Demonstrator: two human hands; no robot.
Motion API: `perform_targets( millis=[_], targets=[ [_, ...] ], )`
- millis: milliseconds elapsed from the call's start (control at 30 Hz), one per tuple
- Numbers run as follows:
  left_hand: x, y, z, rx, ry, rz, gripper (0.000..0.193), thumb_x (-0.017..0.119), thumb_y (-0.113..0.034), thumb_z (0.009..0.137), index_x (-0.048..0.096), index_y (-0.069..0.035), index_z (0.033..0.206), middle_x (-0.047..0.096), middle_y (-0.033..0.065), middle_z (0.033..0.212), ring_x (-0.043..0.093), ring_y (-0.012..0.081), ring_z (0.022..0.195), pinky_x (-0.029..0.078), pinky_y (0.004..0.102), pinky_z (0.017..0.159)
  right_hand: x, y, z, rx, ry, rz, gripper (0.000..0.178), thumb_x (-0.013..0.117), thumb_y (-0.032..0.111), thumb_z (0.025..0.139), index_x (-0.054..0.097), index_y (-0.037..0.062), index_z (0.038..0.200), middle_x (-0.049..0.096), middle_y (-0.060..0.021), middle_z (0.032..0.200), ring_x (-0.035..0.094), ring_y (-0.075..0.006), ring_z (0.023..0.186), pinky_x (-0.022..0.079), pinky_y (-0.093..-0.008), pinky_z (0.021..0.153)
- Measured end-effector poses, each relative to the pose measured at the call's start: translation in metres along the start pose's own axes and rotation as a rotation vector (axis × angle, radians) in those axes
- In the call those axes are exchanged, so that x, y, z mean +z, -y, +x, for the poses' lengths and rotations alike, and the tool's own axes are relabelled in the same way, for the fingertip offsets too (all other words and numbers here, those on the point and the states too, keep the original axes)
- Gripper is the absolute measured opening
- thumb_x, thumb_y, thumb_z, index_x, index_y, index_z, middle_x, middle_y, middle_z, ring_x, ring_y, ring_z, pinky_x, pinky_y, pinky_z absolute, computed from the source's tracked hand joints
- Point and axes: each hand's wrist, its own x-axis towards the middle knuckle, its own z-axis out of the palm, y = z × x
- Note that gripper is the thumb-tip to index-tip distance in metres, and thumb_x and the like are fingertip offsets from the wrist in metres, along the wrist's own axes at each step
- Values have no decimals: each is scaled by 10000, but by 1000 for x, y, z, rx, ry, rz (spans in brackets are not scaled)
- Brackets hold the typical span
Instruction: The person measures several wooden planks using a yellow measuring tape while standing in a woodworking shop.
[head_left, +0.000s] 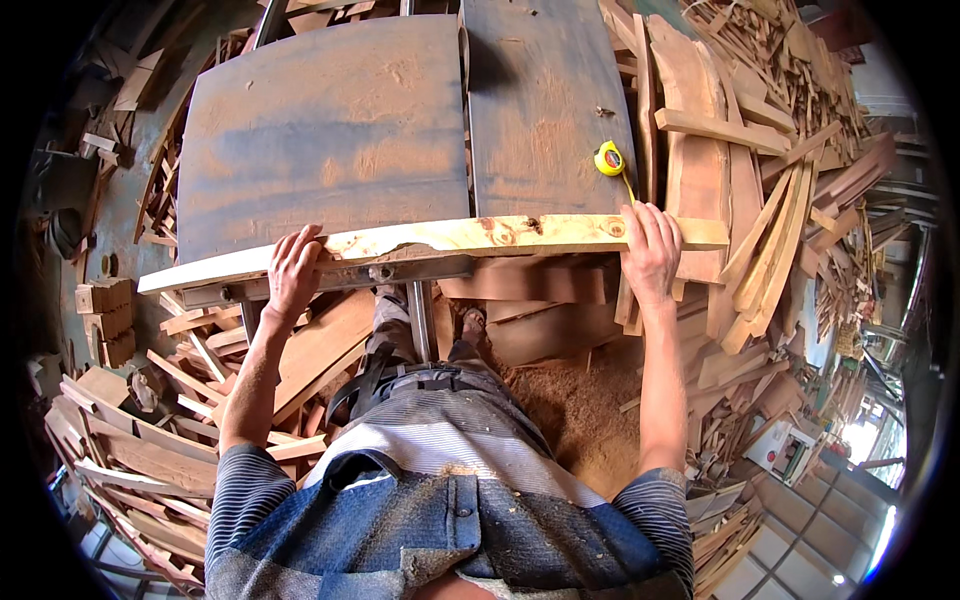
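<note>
A long pale wooden plank [450, 238] with knots and a rough edge lies across the near edge of a rusty metal saw table [330, 130]. My left hand [293, 270] grips the plank near its left part, fingers over its top. My right hand [650, 250] holds the plank near its right end, fingers spread on it. A yellow tape measure [609, 159] sits on the table just beyond my right hand, its tape pulled out toward the plank.
Piles of wood offcuts and slabs [740, 190] crowd the right side. More scrap boards [150, 440] and small blocks [105, 305] lie on the floor at left. Sawdust [580, 410] heaps below the table by my feet.
</note>
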Motion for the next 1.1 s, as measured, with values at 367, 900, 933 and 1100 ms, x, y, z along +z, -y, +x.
perform_targets(
  millis=[367, 900, 933, 1100],
  targets=[
    [22, -20, 17, -113, 18, -23, 528, 703, 53, 684, 630, -42, 1198, 660, 117, 1263, 615, 339, 1183, 476, 461, 1027, -12, 4, 1, 151, 199, 81, 793, 789, -39, 734, 508, 50, 1471, 544, -173, 1414, 522, -394, 1313, 438, -494, 1118],
    [59, -24, 70, -226, 479, -240, 638, 843, -300, 816, 618, -11, 1339, 619, 175, 1371, 566, 393, 1267, 448, 503, 1071, 48, 160, -200, 764, 367, 505, 388, 760, 42, 847, 677, -1, 1223, 656, -200, 1266, 636, -398, 1169, 529, -456, 1008],
    [59, -18, 65, -223, 550, -239, 642, 839, -301, 825, 613, -3, 1348, 608, 182, 1392, 553, 399, 1290, 445, 508, 1081, 54, 175, -221, 801, 412, 518, 371, 766, 91, 847, 701, 13, 1203, 669, -209, 1259, 645, -393, 1171, 537, -447, 1006],
    [60, -16, 44, -172, 421, -212, 487, 788, -201, 871, 621, -12, 1287, 623, 171, 1377, 554, 380, 1288, 441, 481, 1102, 65, 216, -275, 960, 716, 645, 399, 753, 169, 863, 707, 25, 1233, 687, -248, 1215, 666, -428, 1116, 546, -485, 950]
  ],
)
